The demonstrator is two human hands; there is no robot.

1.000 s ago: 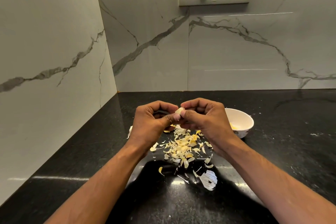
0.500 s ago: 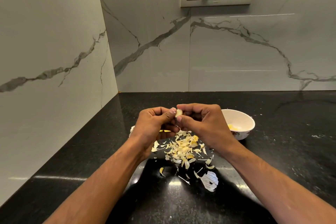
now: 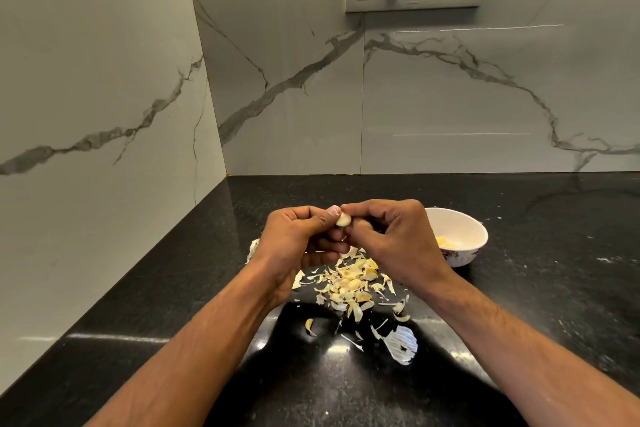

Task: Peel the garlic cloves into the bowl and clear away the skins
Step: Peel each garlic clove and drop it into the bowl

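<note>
Pale garlic clove [image 3: 343, 219] is pinched between left hand [image 3: 298, 239] and right hand [image 3: 391, 236]; below this grip, papery yellowish skins [image 3: 349, 282] lie on black stone surface [image 3: 519, 288].

Before you: a speckled black desk [image 3: 519, 340], pale yellow-cream garlic skins [image 3: 349, 284], a white bowl [image 3: 464, 253] with a small floral print — grey-veined white marble walls [image 3: 104, 97].

bare countertop [image 3: 540, 340] right of skins [image 3: 349, 282], bowl [image 3: 465, 255] behind
</note>
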